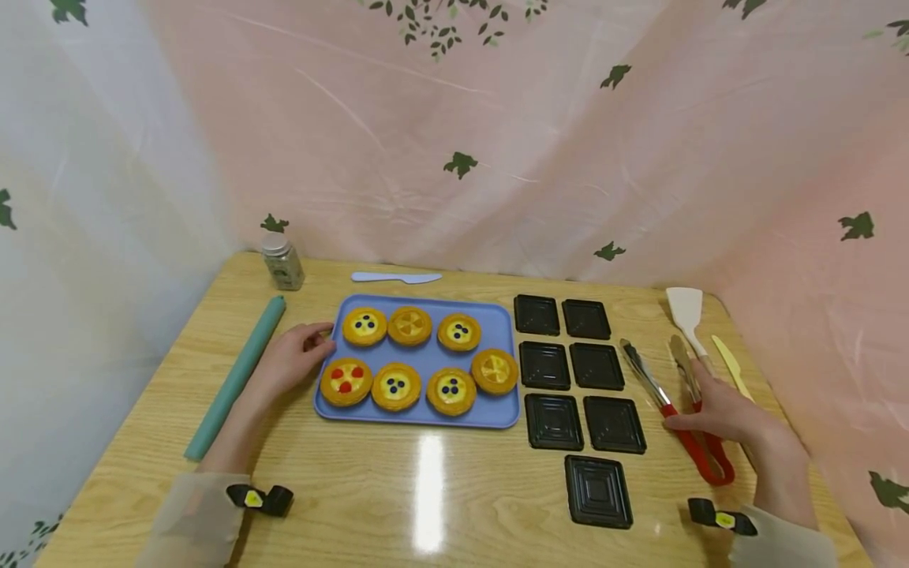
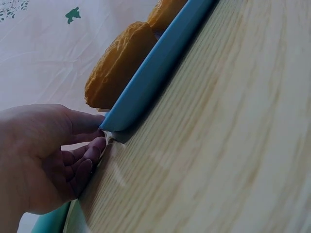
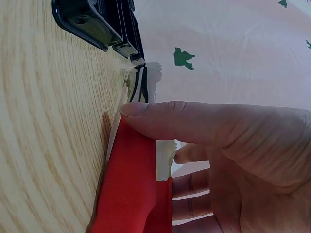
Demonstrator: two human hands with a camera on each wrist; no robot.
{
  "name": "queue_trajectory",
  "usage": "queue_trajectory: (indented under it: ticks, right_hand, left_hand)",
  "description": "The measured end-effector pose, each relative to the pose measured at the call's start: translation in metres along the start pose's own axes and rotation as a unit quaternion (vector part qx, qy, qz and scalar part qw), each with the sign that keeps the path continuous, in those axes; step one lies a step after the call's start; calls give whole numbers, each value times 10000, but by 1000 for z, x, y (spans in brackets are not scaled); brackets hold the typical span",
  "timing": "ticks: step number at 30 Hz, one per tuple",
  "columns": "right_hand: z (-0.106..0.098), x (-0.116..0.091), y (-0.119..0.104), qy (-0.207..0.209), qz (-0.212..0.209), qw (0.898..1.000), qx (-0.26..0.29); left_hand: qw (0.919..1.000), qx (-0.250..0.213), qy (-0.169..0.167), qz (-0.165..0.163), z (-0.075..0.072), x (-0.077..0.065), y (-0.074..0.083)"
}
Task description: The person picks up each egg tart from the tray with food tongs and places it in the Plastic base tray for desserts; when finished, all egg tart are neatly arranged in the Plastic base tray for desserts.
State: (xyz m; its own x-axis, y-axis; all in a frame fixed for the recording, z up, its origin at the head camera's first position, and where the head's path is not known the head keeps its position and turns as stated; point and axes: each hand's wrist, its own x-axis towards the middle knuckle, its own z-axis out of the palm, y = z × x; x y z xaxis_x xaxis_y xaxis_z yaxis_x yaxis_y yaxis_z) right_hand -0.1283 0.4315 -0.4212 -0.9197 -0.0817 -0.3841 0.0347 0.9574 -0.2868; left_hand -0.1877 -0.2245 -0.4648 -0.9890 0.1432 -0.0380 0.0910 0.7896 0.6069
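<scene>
A blue tray [image 1: 419, 418] bears several toy tarts, among them one with red berries [image 1: 346, 383], one with blueberries [image 1: 395, 386] and one with yellow slices [image 1: 494, 371]. At the tray's left edge, my left hand [image 1: 293, 356] pinches the rim; in the left wrist view the thumb [image 2: 87, 121] meets the rim, with the other fingers curled below it. My right hand [image 1: 724, 406] grips red-handled metal tongs [image 1: 689, 442] lying spread on the table. The right wrist view has the thumb [image 3: 170, 119] on one red arm and fingers along the other.
Several black square plastic trays [image 1: 554, 421] stand between the blue tray and the tongs. A white spatula [image 1: 685, 306] and a yellow knife [image 1: 727, 359] lie at the right. A teal rolling pin [image 1: 237, 375], a jar [image 1: 283, 264] and a lavender knife [image 1: 394, 278] are at the left and back.
</scene>
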Motion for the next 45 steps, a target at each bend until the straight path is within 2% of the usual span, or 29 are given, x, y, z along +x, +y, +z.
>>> queue_trajectory:
  ticks: [14,26,45]
  right_hand:
    - [-1,0,-1,0,-64,10000,23]
    - [-4,-3,-5,285,-256,9991,168]
    - [-8,-3,-15,894,-465,9949,-10]
  left_hand:
    - [10000,-9,3,-26,-1,-1,0]
    - [10000,-23,32,4,-2,0,0]
    - [10000,-34,14,15,-3,-1,-1]
